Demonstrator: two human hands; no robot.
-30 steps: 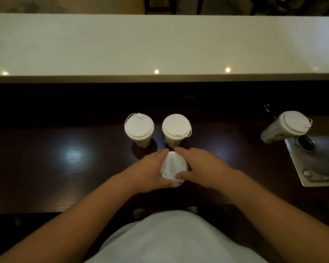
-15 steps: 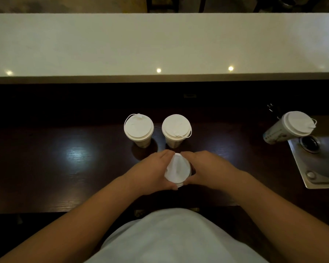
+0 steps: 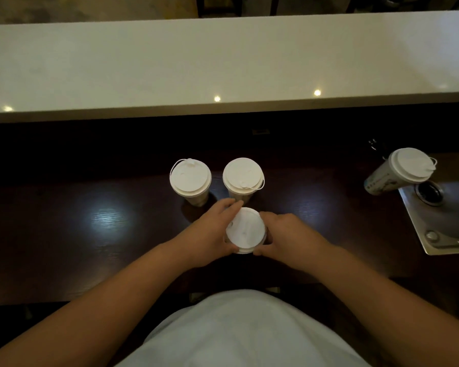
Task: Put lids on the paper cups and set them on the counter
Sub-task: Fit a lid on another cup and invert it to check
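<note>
A white lid point(image 3: 245, 230) sits on top of a paper cup on the dark wooden desk point(image 3: 90, 234), right in front of the person. The cup under it is almost wholly hidden by the lid and the hands. The left hand point(image 3: 212, 231) wraps the cup's left side, its fingers point(image 3: 229, 205) curled over the far edge of the lid; the right hand point(image 3: 286, 234) presses against the right side, thumb near the lid's near rim. Both hands are closed around this cup and lid.

Just behind stand two lidded cups, side by side and upright: the left lidded cup point(image 3: 190, 181) and the right lidded cup point(image 3: 243, 178), the latter nearly touching the left hand's fingertips. They stand between the hands and the raised pale counter point(image 3: 223, 62) that runs across the far side.

Well apart to the right, a fourth lidded cup point(image 3: 398, 170) with a printed wall stands beside a steel sink point(image 3: 435, 229) set into the desk. A pale shirt point(image 3: 244, 332) fills the bottom edge.
</note>
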